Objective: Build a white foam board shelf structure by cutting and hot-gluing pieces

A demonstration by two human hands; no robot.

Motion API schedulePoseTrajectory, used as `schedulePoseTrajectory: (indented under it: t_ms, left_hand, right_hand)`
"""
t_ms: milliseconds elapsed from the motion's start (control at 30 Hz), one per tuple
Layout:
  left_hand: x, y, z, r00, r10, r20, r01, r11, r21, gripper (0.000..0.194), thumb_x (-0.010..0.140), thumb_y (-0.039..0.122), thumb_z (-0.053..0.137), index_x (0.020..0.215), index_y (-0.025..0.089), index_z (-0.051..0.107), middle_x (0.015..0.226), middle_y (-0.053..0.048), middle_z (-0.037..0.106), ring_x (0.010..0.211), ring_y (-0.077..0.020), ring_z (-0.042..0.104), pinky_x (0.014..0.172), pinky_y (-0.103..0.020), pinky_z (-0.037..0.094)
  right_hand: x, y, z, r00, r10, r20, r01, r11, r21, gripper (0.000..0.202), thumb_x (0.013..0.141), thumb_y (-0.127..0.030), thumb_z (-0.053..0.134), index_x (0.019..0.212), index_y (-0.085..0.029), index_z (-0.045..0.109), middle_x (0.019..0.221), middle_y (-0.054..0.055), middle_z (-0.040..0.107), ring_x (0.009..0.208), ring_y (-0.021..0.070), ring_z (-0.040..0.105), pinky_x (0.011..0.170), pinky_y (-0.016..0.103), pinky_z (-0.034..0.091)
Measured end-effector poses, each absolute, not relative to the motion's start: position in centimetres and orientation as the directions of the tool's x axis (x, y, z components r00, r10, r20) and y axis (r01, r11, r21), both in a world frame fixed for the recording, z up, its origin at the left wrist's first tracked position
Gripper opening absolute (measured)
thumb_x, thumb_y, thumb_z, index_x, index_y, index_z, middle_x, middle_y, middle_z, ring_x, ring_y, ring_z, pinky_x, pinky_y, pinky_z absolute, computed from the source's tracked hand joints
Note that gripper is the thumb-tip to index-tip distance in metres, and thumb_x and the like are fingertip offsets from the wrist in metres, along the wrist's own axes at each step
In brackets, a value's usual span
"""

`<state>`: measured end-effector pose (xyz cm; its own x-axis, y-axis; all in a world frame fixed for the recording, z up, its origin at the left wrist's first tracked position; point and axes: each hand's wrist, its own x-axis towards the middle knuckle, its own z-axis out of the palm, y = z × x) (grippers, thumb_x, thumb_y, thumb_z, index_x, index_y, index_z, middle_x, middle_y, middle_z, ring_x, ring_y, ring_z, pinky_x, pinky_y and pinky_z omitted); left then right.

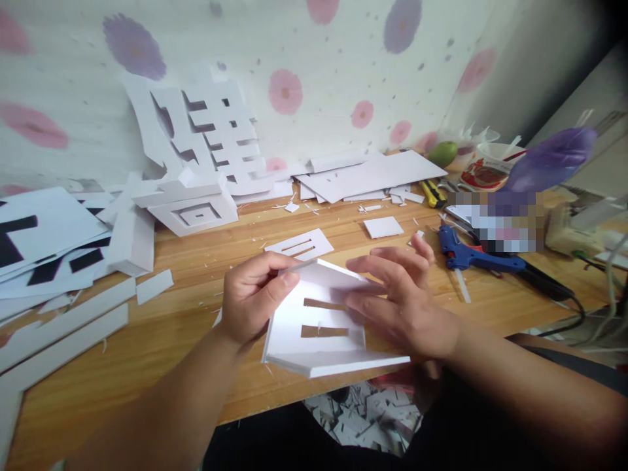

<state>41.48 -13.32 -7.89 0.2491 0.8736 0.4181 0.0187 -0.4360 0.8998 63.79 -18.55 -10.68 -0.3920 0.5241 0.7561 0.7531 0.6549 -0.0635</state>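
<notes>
Wooden table (pixel 186 333); above its near edge, your white slotted box (pixel 326 316); your left hand (pixel 255 294) pinching one corner; your right hand (pixel 402 301) part-spread, hold unclear; squeezing hard could bend thin walls

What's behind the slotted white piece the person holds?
Just beyond the held piece, a flat white sheet with two slots lies on the wooden table, which also shows through the held piece's openings. Whatever its walls, the left hand and right hand cover cannot be seen.
</notes>
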Motion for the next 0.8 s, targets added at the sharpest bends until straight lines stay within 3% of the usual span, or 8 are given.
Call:
schedulePoseTrajectory:
  t_ms: [133, 300, 433, 600, 700, 800]
  left_hand:
    - [41.5, -13.4, -7.8, 0.243, 0.87, 0.429, 0.017, -0.446, 0.895, 0.01, 0.073, 0.017, 0.066, 0.075, 0.02, 0.074, 0.061, 0.001, 0.07, 0.048, -0.0104, 0.06, 0.04, -0.017, 0.045]
    - [41.4, -13.2, -8.0, 0.211, 0.864, 0.457, 0.058, -0.477, 0.877, 0.008, 0.075, 0.02, 0.066, 0.076, 0.02, 0.074, 0.063, 0.0, 0.071, 0.049, -0.0108, 0.06, 0.041, -0.018, 0.045]
    - [41.1, -12.9, -8.6, 0.212, 0.834, 0.51, 0.107, -0.539, 0.836, 0.009, 0.08, 0.023, 0.066, 0.084, 0.021, 0.074, 0.078, -0.003, 0.076, 0.065, -0.0142, 0.068, 0.053, -0.021, 0.053]
    - [41.2, -13.1, -9.1, 0.265, 0.738, 0.621, 0.183, -0.671, 0.719, 0.015, 0.087, 0.019, 0.06, 0.095, 0.023, 0.073, 0.09, -0.003, 0.077, 0.077, -0.0156, 0.071, 0.066, -0.026, 0.058]
    - [41.3, -13.7, -9.1, 0.303, 0.636, 0.71, 0.247, -0.772, 0.586, 0.023, 0.087, 0.011, 0.058, 0.102, 0.024, 0.07, 0.098, -0.001, 0.076, 0.086, -0.0156, 0.071, 0.076, -0.028, 0.059]
    - [41.3, -14.3, -9.0, 0.377, 0.54, 0.752, 0.263, -0.842, 0.472, 0.035, 0.083, 0.004, 0.058, 0.112, 0.023, 0.066, 0.107, -0.002, 0.074, 0.094, -0.0166, 0.07, 0.083, -0.03, 0.059]
  right_hand:
    - [63.9, -18.7, -10.5, -0.333, 0.612, 0.717, 0.716, 0.659, -0.23, 0.016, 0.091, -0.021, 0.057, 0.106, -0.027, 0.057, 0.108, 0.003, 0.058, 0.109, 0.0234, 0.046, 0.111, 0.051, 0.011]
    - [65.2, -18.7, -9.8, -0.424, 0.582, 0.694, 0.627, 0.741, -0.24, 0.015, 0.086, -0.015, 0.063, 0.09, -0.029, 0.065, 0.118, 0.001, 0.047, 0.111, 0.0252, 0.043, 0.103, 0.053, 0.024]
    - [67.1, -19.2, -8.7, -0.407, 0.624, 0.667, 0.58, 0.741, -0.339, 0.021, 0.085, -0.011, 0.056, 0.091, -0.028, 0.067, 0.116, 0.005, 0.044, 0.114, 0.0275, 0.044, 0.097, 0.052, 0.034]
    - [66.8, -20.4, -7.4, -0.349, 0.622, 0.701, 0.565, 0.736, -0.373, 0.023, 0.085, -0.009, 0.057, 0.098, -0.026, 0.066, 0.097, 0.006, 0.057, 0.09, 0.0198, 0.058, 0.077, 0.037, 0.048]
    - [65.3, -20.7, -7.5, -0.444, 0.647, 0.62, 0.495, 0.754, -0.432, 0.02, 0.09, -0.01, 0.054, 0.103, -0.022, 0.064, 0.09, 0.004, 0.066, 0.078, 0.0147, 0.062, 0.068, 0.028, 0.05]
    - [63.7, -20.2, -8.1, -0.444, 0.759, 0.476, 0.487, 0.651, -0.582, 0.013, 0.092, -0.016, 0.057, 0.1, -0.02, 0.066, 0.087, 0.002, 0.069, 0.073, 0.0117, 0.062, 0.065, 0.022, 0.048]
